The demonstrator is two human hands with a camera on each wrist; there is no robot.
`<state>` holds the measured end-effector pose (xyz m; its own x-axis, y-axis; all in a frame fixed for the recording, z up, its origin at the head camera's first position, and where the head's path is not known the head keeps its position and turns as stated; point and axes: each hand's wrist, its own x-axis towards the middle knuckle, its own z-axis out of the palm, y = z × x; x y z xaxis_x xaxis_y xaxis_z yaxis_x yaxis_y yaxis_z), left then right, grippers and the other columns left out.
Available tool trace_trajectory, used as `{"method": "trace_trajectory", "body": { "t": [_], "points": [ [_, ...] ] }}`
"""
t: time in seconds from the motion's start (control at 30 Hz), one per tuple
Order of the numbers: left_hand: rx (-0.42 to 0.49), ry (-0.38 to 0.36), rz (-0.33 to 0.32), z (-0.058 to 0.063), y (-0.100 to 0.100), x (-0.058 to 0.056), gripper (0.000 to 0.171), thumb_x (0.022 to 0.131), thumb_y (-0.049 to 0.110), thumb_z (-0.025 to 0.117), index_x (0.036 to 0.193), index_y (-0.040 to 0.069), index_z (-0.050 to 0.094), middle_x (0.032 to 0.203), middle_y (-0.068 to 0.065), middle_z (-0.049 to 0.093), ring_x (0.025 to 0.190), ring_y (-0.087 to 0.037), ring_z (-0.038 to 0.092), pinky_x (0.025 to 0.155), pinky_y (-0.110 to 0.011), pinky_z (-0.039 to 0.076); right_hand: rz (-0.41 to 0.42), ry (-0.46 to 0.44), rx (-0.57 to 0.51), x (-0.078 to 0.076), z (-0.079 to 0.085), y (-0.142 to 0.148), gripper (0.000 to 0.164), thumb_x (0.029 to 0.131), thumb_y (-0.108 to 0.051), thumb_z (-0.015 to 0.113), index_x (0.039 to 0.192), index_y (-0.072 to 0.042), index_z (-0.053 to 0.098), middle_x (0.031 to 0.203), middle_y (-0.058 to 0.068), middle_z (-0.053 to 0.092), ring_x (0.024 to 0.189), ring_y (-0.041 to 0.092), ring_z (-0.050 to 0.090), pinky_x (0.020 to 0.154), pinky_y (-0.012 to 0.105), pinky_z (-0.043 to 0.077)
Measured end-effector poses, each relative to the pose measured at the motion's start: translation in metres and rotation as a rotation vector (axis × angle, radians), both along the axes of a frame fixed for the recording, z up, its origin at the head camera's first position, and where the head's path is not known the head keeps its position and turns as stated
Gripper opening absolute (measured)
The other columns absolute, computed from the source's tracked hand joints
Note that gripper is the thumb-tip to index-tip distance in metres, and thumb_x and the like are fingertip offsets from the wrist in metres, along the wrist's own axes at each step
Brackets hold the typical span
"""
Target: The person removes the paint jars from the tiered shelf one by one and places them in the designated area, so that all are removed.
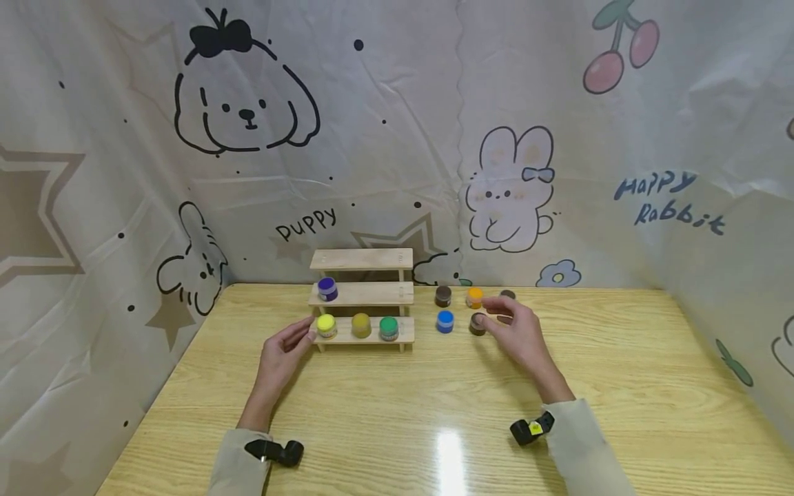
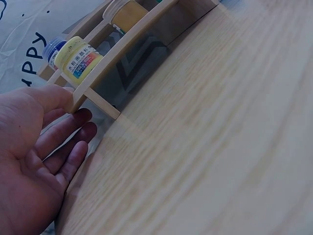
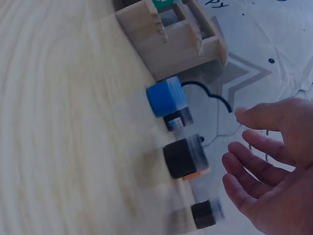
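Note:
A three-step wooden display rack (image 1: 362, 294) bears several small paint jars. My left hand (image 1: 284, 355) holds the left end of its lowest step, thumb at the top edge and fingers below, beside a yellow paint jar (image 2: 78, 58). An ochre jar (image 1: 361, 325) and a green jar (image 1: 389, 328) share that step; a purple jar (image 1: 327, 289) sits on the middle one. Fingers spread and holding nothing, my right hand (image 3: 274, 161) hovers by a dark paint jar (image 3: 185, 157) on the table. A blue jar (image 3: 167, 97) stands to its left in the head view.
Behind the front jars stand another dark jar (image 1: 443, 296), an orange jar (image 1: 474, 297) and a third dark jar (image 1: 508, 294), partly behind my right hand. The wooden table (image 1: 372, 413) meets a printed cloth backdrop (image 1: 384, 151) at its back edge.

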<state>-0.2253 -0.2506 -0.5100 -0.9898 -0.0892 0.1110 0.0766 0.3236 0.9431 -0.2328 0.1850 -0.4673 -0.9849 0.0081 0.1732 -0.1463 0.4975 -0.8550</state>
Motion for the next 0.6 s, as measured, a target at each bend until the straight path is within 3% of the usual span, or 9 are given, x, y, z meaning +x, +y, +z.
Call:
{"method": "trace_trajectory", "body": {
  "t": [0.43, 0.6],
  "points": [
    [-0.018, 0.007, -0.008, 0.001, 0.001, -0.001, 0.043, 0.102, 0.024, 0.068, 0.140, 0.005, 0.063, 0.140, -0.012, 0.063, 0.122, -0.012, 0.062, 0.094, -0.011, 0.046, 0.126, 0.146, -0.046, 0.008, 0.028, -0.029, 0.034, 0.094, -0.011, 0.077, 0.125, 0.000, 0.067, 0.122, 0.017, 0.069, 0.114, 0.034, 0.064, 0.097, 0.055, 0.053],
    [-0.012, -0.005, -0.005, 0.000, 0.000, 0.000, 0.042, 0.102, 0.023, 0.068, 0.140, 0.006, 0.063, 0.141, -0.012, 0.062, 0.125, -0.018, 0.061, 0.095, -0.010, 0.046, 0.167, 0.154, -0.045, 0.009, 0.033, -0.046, 0.034, 0.094, -0.015, 0.078, 0.125, -0.005, 0.068, 0.123, 0.015, 0.069, 0.114, 0.032, 0.064, 0.098, 0.055, 0.052]
  ]
}}
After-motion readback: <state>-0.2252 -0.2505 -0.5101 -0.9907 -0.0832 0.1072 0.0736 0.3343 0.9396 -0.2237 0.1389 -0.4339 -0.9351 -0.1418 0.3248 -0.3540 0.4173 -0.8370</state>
